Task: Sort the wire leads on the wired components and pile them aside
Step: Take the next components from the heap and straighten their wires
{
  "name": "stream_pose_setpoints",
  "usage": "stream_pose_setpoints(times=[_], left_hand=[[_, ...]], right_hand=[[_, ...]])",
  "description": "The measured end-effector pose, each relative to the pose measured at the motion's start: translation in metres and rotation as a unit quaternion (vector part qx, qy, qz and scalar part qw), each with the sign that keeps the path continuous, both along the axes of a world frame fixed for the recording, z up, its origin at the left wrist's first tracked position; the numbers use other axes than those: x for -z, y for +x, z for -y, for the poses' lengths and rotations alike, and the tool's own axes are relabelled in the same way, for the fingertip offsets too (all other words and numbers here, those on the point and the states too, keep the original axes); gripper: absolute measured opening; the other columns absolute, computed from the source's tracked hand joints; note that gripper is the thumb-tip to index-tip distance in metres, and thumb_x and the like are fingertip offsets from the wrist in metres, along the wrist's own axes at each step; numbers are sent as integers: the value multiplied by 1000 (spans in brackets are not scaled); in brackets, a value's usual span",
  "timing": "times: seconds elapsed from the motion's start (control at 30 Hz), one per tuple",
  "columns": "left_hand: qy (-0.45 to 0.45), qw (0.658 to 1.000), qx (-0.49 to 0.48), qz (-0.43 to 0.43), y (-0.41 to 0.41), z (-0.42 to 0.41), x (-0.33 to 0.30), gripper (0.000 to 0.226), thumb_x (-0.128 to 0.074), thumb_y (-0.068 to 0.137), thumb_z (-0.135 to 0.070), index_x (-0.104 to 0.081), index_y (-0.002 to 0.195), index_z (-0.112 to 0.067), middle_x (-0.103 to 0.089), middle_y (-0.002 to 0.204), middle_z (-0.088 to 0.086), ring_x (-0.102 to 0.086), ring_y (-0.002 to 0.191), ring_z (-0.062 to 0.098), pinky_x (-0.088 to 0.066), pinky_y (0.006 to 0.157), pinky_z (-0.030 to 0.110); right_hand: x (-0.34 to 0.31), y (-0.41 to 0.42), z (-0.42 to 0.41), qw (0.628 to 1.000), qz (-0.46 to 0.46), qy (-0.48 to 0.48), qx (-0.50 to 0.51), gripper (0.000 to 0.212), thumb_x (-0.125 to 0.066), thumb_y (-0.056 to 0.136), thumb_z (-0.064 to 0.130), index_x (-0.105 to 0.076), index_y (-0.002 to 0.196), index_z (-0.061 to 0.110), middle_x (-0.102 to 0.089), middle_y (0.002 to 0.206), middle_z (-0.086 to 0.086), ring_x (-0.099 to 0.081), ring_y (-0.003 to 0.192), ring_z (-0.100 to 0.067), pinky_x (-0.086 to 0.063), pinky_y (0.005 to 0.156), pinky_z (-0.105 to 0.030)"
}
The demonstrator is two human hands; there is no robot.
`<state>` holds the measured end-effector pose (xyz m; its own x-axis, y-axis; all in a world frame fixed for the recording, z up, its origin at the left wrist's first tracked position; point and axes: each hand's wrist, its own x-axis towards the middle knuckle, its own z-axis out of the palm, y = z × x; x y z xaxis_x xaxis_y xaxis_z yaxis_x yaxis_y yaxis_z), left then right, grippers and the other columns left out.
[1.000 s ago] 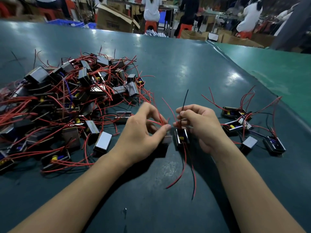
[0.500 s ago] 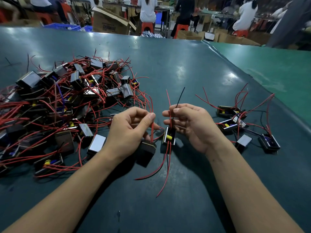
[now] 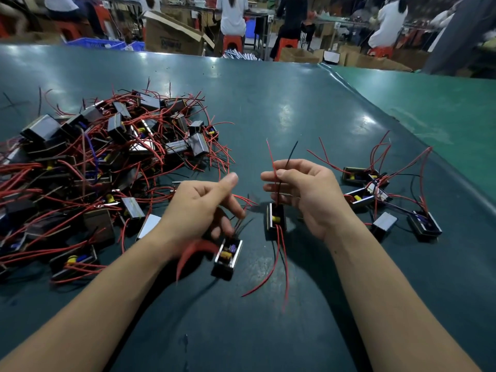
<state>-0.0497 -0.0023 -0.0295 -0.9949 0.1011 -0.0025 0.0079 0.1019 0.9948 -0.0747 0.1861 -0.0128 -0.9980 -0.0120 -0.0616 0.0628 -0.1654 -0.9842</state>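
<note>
Two components are in hand just right of the big tangled heap (image 3: 102, 167) — mid-sort, by my reading. The right hand (image 3: 303, 194) pinches a red and a black lead upright between thumb and curled fingers, its component (image 3: 276, 218) hanging below. The left hand (image 3: 198, 208), fingers curled, holds thin leads of a second component (image 3: 228, 257), blurred. Next: straighten the leads, then lay both on the small sorted group (image 3: 386, 202) further right.
</note>
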Motion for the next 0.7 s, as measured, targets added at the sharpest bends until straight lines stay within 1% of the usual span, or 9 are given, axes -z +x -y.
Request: stream_pose_setpoints(times=[0.07, 0.13, 0.23, 0.3, 0.33, 0.4, 0.47, 0.57, 0.7], left_hand=[[-124, 988, -33, -85, -1, 2, 5, 44, -63, 90, -44, -67, 61, -11, -62, 50, 3, -48, 35, 11, -34, 39, 15], [-197, 969, -32, -144, 0, 2, 8, 31, -70, 83, -45, -66, 69, -19, -66, 60, -6, -54, 44, 10, -40, 46, 18], [-182, 974, 28, -129, 2, 0, 8, 29, -69, 80, -50, -69, 79, -22, -70, 68, -7, -65, 57, 17, -50, 58, 28], [-192, 971, 51, -133, 1, 1, 7, 16, -71, 85, -35, -71, 79, -21, -71, 65, -9, -66, 58, 13, -51, 58, 25], [-195, 970, 51, -137, 1, 1, 7, 9, -71, 87, -26, -72, 79, -20, -71, 65, -9, -67, 58, 14, -51, 58, 25], [-161, 978, 41, -126, -1, 2, 5, 6, -72, 87, -18, -74, 81, -17, -72, 67, -4, -66, 60, 19, -51, 56, 26], [-89, 991, 24, -94, -1, 1, 4, 5, -72, 85, -17, -76, 83, -15, -71, 65, -3, -58, 53, 10, -45, 48, 19], [-19, 998, 9, -63, -1, 1, 2, 7, -73, 82, -18, -76, 84, -11, -72, 68, -1, -55, 51, 1, -41, 49, 10], [0, 998, -20, -55, -2, 1, 2, 7, -70, 86, -15, -73, 87, -9, -72, 73, 5, -60, 55, 8, -44, 47, 16]], right_hand=[[1, 0, -1, 999, -12, 37, 24, 13, -57, 92, 3, -66, 91, 13, -76, 87, -5, -69, 75, -16, -54, 63, -24], [2, -1, -3, 994, -29, 91, 55, 15, -62, 89, 5, -69, 85, 18, -74, 84, 2, -64, 71, -9, -49, 60, -21], [2, 0, -5, 990, -28, 117, 68, 12, -67, 86, 7, -71, 85, 19, -73, 81, 3, -58, 62, -3, -43, 55, -18], [2, 0, -4, 993, -24, 94, 64, 12, -70, 83, 6, -70, 87, 18, -74, 83, 0, -58, 58, -3, -42, 49, -16], [1, 0, -3, 994, -20, 87, 63, 14, -71, 82, 6, -68, 88, 18, -74, 84, -1, -59, 59, -4, -43, 49, -16], [0, -1, -3, 995, -11, 77, 54, 18, -71, 82, 7, -66, 93, 20, -75, 83, 0, -61, 63, -6, -45, 51, -17], [-1, 0, -4, 998, -6, 60, 37, 19, -69, 83, 6, -66, 96, 20, -75, 80, 1, -60, 63, -7, -46, 52, -17], [-2, 1, -4, 1000, -6, 28, -10, 20, -65, 83, 0, -69, 93, 18, -72, 76, 0, -59, 60, -8, -45, 50, -18], [-1, 4, 1, 997, -5, 38, -73, 24, -65, 85, -1, -67, 102, 16, -73, 79, -5, -60, 62, -11, -47, 53, -21]])
